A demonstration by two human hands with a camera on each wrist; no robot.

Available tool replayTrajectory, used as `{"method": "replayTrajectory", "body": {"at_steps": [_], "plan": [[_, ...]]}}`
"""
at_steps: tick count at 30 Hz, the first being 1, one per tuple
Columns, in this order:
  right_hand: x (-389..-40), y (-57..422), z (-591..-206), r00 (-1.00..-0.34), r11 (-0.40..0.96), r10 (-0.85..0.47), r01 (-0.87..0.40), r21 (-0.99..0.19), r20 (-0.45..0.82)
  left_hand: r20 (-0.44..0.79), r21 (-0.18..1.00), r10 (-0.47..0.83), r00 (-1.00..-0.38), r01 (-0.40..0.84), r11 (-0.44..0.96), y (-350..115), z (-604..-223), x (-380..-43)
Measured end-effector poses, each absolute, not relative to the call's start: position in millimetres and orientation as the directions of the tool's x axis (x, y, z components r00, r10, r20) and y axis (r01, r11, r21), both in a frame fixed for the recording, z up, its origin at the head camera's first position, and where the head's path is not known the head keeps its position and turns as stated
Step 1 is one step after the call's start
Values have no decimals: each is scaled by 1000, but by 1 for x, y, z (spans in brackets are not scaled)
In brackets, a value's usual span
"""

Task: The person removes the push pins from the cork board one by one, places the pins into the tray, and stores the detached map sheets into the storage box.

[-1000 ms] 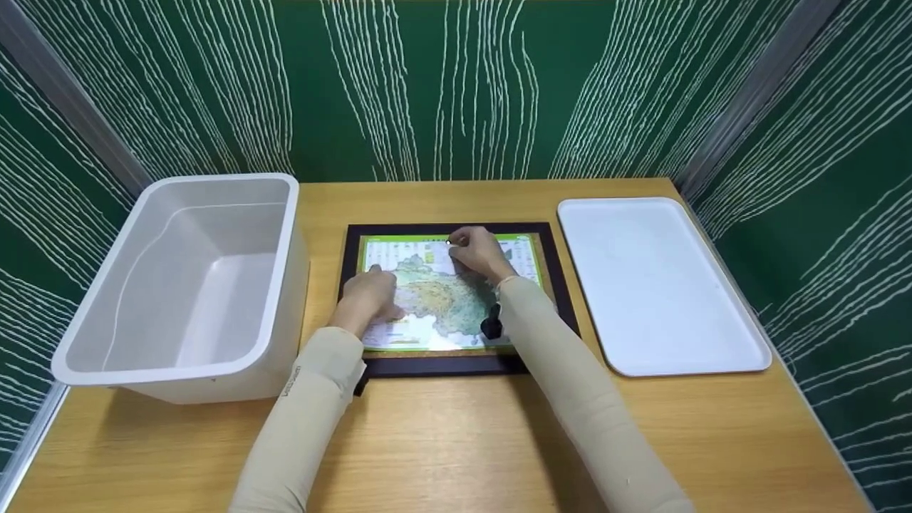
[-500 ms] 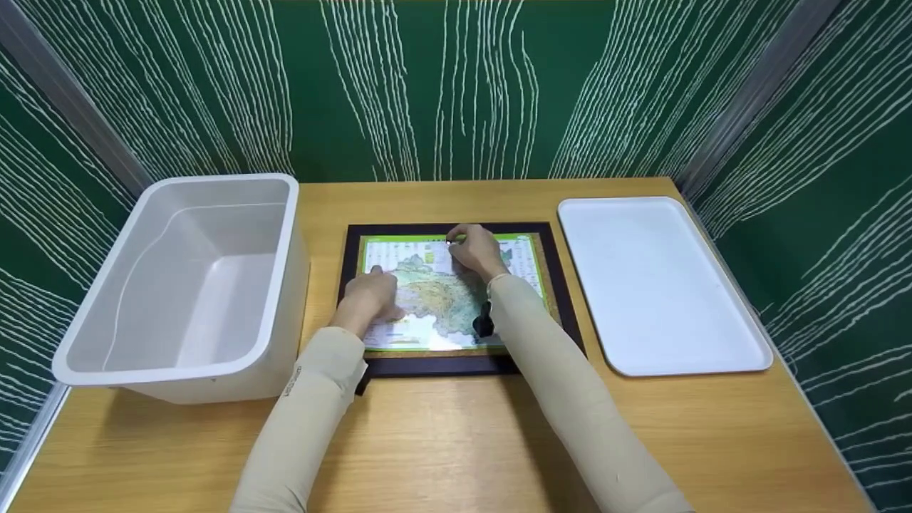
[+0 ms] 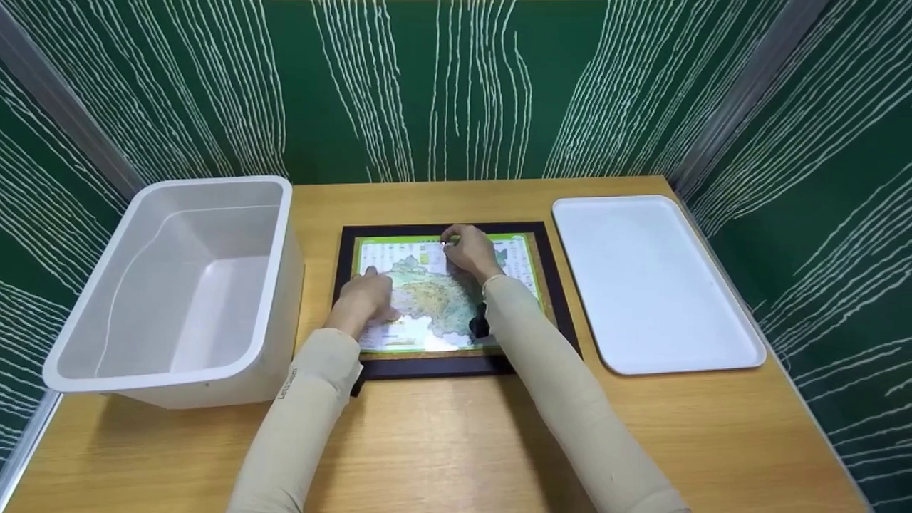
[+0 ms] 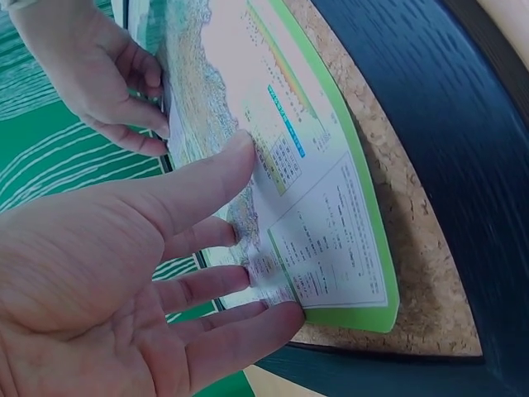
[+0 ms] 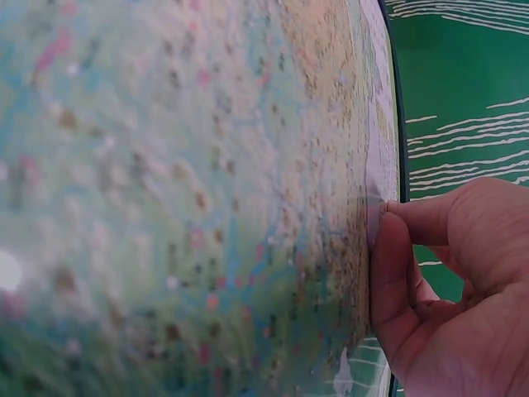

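A printed map (image 3: 427, 296) with a green border lies on a cork board (image 4: 401, 182) inside a dark frame (image 3: 434, 368). My left hand (image 3: 363, 296) rests on the map's left part, fingers spread and fairly straight, thumb and fingertips touching the sheet in the left wrist view (image 4: 140, 273). Near the map's top edge, right of its middle, my right hand (image 3: 472, 253) brings thumb and forefinger together. They pinch a tiny pale thing (image 3: 444, 244) against the sheet; it is too small and too covered to tell its kind. In the right wrist view the fingertips (image 5: 390, 217) hide most of it.
A deep white plastic tub (image 3: 274, 299) stands left of the frame. On the right lies a shallow white tray (image 3: 659, 285). Both rest on a wooden table (image 3: 442, 442), with a green wall (image 3: 342, 107) covered in white streaks behind it.
The right hand keeps its pinch near the map's top edge, while its forearm and wrist have swung a little to the left. The left hand stays put; the whole head view has shifted slightly.
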State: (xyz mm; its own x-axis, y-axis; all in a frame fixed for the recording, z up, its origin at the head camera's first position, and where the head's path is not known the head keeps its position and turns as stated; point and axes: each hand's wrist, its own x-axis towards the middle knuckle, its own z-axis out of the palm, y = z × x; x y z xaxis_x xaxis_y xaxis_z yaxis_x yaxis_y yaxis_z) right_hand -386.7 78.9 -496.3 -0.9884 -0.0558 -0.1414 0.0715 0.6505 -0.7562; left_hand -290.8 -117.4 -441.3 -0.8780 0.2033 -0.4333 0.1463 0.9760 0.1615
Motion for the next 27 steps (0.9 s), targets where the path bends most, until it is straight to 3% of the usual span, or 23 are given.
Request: {"method": "replayTrajectory", "body": {"at_steps": [11, 16, 27], "plan": [[-386, 82, -498, -989, 661, -56, 67, -748, -138, -390, 226, 226, -893, 145, 963, -118, -446, -290], [-384, 82, -494, -991, 688, -66, 38, -725, -115, -373, 202, 209, -904, 141, 969, -119, -449, -290], [-383, 76, -493, -987, 694, -18, 101, -712, -157, -374, 210, 206, -904, 134, 968, -119, -446, -288]]}}
